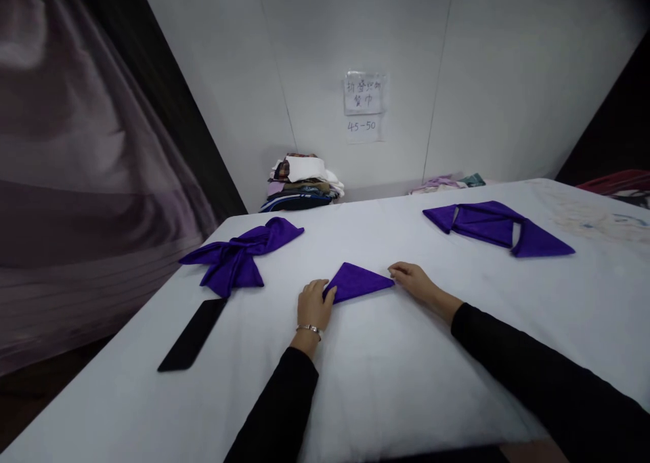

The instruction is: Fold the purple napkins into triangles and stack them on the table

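Note:
A purple napkin [358,282], folded into a flat triangle, lies on the white-covered table between my hands. My left hand [313,305], with a bracelet at its wrist, grips the left corner; the thumb rests on top of the cloth and the other fingers curl beyond its edge. At the pointed right end, my right hand [412,279] has its fingers drawn together beside the tip. Whether those fingertips pinch the cloth cannot be made out.
Another purple cloth [236,253] lies twisted at the left, touching a black flat slab [193,334]. A loosely folded purple cloth [487,225] is at the right. Piled clothes [305,182] stand by the back wall, under a paper sign [363,104]. A curtain [76,179] hangs left.

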`<state>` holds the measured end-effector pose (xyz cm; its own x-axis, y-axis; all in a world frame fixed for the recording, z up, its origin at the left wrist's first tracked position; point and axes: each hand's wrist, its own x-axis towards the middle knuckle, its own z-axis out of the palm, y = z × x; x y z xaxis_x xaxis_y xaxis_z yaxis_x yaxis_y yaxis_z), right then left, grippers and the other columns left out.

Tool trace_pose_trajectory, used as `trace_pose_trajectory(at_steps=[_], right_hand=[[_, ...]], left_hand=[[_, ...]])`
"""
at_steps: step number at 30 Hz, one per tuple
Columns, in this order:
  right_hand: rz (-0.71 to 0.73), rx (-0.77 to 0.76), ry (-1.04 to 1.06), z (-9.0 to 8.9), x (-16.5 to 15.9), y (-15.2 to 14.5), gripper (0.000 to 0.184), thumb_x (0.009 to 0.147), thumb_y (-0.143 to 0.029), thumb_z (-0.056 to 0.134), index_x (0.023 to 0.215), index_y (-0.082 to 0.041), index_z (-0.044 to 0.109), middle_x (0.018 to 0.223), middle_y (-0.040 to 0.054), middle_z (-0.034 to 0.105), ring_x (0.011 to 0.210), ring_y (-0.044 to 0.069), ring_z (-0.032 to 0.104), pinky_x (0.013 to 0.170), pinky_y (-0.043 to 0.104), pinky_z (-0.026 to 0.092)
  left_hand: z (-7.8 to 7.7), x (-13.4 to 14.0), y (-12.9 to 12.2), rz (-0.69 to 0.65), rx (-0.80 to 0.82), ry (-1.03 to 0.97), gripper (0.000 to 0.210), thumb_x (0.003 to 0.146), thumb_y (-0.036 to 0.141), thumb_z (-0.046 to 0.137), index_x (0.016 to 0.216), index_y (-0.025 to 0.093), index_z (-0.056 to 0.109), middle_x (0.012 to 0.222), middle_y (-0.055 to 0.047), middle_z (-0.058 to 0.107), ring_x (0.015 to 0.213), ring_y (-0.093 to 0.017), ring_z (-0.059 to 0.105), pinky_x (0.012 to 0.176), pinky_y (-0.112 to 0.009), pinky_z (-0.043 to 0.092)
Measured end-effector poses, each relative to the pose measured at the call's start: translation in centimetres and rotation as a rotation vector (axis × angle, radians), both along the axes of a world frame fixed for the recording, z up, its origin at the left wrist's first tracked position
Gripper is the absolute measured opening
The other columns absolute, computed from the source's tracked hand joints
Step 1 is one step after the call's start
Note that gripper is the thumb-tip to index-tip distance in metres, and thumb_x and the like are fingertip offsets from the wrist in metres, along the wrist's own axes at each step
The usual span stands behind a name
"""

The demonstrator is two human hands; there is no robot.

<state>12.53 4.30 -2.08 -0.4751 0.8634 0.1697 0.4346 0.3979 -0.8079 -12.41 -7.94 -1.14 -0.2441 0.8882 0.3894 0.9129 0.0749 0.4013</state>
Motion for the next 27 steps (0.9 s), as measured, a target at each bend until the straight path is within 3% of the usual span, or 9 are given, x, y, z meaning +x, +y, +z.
trace_pose_trajectory(at_steps=[3, 7, 10, 15, 23, 27], right_hand=[[-0.052, 0.011, 0.097, 0.0, 0.4, -0.7, 0.027, 0.082, -0.036, 0.043, 0.086, -0.018, 0.063, 0.082, 0.0039, 0.066, 0.077, 0.019, 0.059, 0.070, 0.031, 0.045], [0.009, 0.220, 0.022, 0.2, 0.3, -2.2, 0.026, 0.085, -0.035, 0.042, 0.096, -0.022, 0.061, 0.094, 0.0046, 0.064, 0.086, 0.019, 0.057, 0.077, 0.033, 0.045], [0.040, 0.354, -0.070, 0.2, 0.3, -2.9, 0.026, 0.086, -0.034, 0.044, 0.104, -0.023, 0.058, 0.102, 0.0057, 0.062, 0.095, 0.020, 0.055, 0.083, 0.036, 0.043], [0.097, 0.413, -0.189, 0.0, 0.5, -2.7, 0.023, 0.086, -0.027, 0.046, 0.104, -0.022, 0.059, 0.097, 0.0049, 0.062, 0.091, 0.018, 0.054, 0.079, 0.032, 0.045], [0.118, 0.588, -0.419, -0.3, 0.2, -2.0, 0.026, 0.088, -0.022, 0.042, 0.091, -0.022, 0.068, 0.085, 0.0061, 0.062, 0.079, 0.019, 0.054, 0.067, 0.030, 0.044], [0.108, 0.654, -0.398, 0.2, 0.8, -2.4, 0.026, 0.086, -0.018, 0.043, 0.089, -0.019, 0.068, 0.085, 0.0081, 0.064, 0.079, 0.020, 0.056, 0.068, 0.033, 0.045]], left_hand=[[0.3, 1.3, 0.1, -0.135, 0.047, 0.072, 0.029, 0.085, 0.035, 0.046, 0.107, 0.021, 0.057, 0.115, -0.006, 0.059, 0.108, -0.021, 0.050, 0.093, -0.038, 0.037], [0.3, 2.6, 0.4, -0.252, -0.051, 0.185, 0.034, 0.086, 0.033, 0.045, 0.117, 0.022, 0.052, 0.130, -0.006, 0.050, 0.119, -0.022, 0.042, 0.102, -0.042, 0.029], [0.1, 2.7, 0.7, -0.254, -0.156, 0.237, 0.037, 0.086, 0.031, 0.044, 0.122, 0.022, 0.048, 0.134, -0.006, 0.046, 0.123, -0.023, 0.039, 0.104, -0.044, 0.026], [-0.2, 2.5, 1.0, -0.231, -0.256, 0.260, 0.038, 0.089, 0.031, 0.036, 0.125, 0.020, 0.046, 0.135, -0.006, 0.045, 0.125, -0.022, 0.037, 0.103, -0.042, 0.028], [-0.9, 2.6, 1.0, -0.218, -0.288, 0.281, 0.038, 0.091, 0.029, 0.030, 0.125, 0.019, 0.046, 0.136, -0.005, 0.045, 0.128, -0.019, 0.033, 0.107, -0.041, 0.024], [-1.0, 2.6, 0.9, -0.225, -0.306, 0.281, 0.040, 0.091, 0.030, 0.030, 0.128, 0.019, 0.043, 0.138, -0.005, 0.042, 0.130, -0.019, 0.031, 0.108, -0.041, 0.022]])
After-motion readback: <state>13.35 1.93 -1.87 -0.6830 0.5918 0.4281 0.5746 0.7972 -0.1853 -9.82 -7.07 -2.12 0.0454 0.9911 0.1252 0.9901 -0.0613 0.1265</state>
